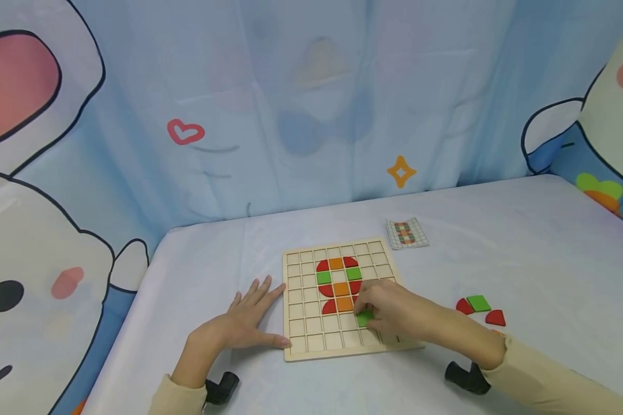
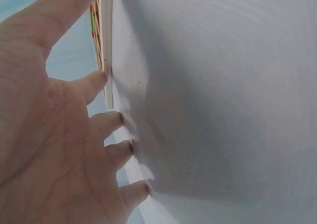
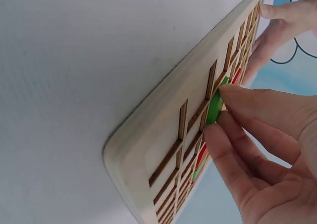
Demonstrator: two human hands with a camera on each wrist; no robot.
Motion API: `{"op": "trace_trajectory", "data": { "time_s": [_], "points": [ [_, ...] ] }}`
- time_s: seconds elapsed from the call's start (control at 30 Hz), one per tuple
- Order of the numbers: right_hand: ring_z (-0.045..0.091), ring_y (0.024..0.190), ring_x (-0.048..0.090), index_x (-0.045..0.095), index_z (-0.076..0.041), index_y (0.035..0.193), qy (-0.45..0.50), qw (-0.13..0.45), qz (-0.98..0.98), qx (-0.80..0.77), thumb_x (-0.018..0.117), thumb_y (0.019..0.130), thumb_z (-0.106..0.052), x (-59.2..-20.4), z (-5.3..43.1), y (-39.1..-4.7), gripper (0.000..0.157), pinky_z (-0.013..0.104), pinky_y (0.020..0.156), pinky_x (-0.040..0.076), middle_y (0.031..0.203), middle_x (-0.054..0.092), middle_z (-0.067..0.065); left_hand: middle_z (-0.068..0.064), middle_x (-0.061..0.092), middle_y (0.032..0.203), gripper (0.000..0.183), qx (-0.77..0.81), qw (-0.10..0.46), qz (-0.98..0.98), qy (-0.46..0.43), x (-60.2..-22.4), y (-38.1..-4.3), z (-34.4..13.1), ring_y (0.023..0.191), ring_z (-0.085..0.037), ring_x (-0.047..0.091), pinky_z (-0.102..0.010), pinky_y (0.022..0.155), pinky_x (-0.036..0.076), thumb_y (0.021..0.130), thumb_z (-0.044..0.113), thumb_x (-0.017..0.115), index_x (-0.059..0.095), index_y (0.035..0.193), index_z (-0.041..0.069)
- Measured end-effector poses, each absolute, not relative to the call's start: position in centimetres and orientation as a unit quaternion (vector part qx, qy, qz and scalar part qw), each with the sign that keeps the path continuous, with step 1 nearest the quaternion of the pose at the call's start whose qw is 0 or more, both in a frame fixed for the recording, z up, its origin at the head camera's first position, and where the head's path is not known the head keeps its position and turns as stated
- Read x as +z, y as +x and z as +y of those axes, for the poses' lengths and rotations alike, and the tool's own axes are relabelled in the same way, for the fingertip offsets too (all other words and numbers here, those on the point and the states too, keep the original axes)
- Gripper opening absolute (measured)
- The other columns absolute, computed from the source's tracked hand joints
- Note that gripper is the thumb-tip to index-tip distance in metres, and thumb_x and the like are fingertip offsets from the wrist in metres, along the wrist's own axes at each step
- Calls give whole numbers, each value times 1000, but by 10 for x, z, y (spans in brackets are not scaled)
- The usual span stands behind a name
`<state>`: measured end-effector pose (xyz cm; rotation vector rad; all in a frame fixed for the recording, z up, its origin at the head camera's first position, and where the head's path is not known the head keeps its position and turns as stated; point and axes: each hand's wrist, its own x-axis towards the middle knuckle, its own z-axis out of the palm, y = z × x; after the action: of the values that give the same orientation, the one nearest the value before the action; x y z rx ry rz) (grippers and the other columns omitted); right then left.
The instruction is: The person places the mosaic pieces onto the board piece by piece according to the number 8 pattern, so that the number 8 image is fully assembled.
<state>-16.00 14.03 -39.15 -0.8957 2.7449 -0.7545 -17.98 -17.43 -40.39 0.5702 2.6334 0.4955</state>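
A wooden grid board lies on the white table, with red, orange and green tiles set in its middle cells. With thumb and fingers my right hand pinches a green square tile over a cell below the lower orange tile. In the right wrist view that tile is tilted against the grid. My left hand lies flat with fingers spread, its thumb and index fingertip at the board's left edge. Part of the pattern is hidden behind my right hand.
To the right lie loose pieces: a green tile, red rounded tiles and a partly covered orange one. A small pattern card rests beyond the board's far right corner. A printed curtain hangs behind the table.
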Motion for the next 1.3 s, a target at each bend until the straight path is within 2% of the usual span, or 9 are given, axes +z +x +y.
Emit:
{"op": "trace_trajectory", "data": {
  "time_s": [0.27,0.5,0.67,0.9,1.07,1.3],
  "points": [
    [7,81,59,81,-6,96,-308,77,906,-281,90,77,2,-395,144,-161,22,21,73,58,91,67,-7,-15,9,175,111,177,197,942,205,-403,-179,-172,161,-38,3,-64,127,5,84,57,83,24,168,18],
    [10,88,60,79,-13,98,-297,73,901,-307,84,79,5,-393,158,-152,27,25,78,59,101,66,-8,-16,9,175,111,178,195,942,205,-402,-178,-172,161,-38,3,-65,127,5,83,57,83,23,168,18],
    [9,88,61,78,-19,103,-288,61,904,-311,86,83,-4,-392,191,-144,26,25,74,59,104,65,-10,-16,9,175,111,178,194,942,207,-402,-178,-171,161,-38,3,-64,127,5,83,57,83,23,168,18],
    [10,89,62,76,-19,102,-237,27,935,-263,91,80,-12,-397,258,-142,27,25,72,59,103,66,-11,-16,10,175,110,177,199,941,207,-400,-179,-173,161,-38,4,-64,128,7,84,57,83,24,168,18],
    [11,88,61,76,-17,100,-188,21,955,-228,94,76,-11,-403,292,-142,31,27,76,61,101,67,-10,-16,10,175,110,176,199,942,205,-402,-178,-175,161,-38,4,-65,127,8,84,57,83,24,168,18],
    [17,88,62,76,-9,101,-152,28,962,-224,92,76,-5,-410,314,-143,30,30,76,63,100,69,-3,-18,10,175,110,182,196,939,219,-400,-178,-174,161,-40,4,-66,127,7,85,57,82,23,168,17]
  ]
}}
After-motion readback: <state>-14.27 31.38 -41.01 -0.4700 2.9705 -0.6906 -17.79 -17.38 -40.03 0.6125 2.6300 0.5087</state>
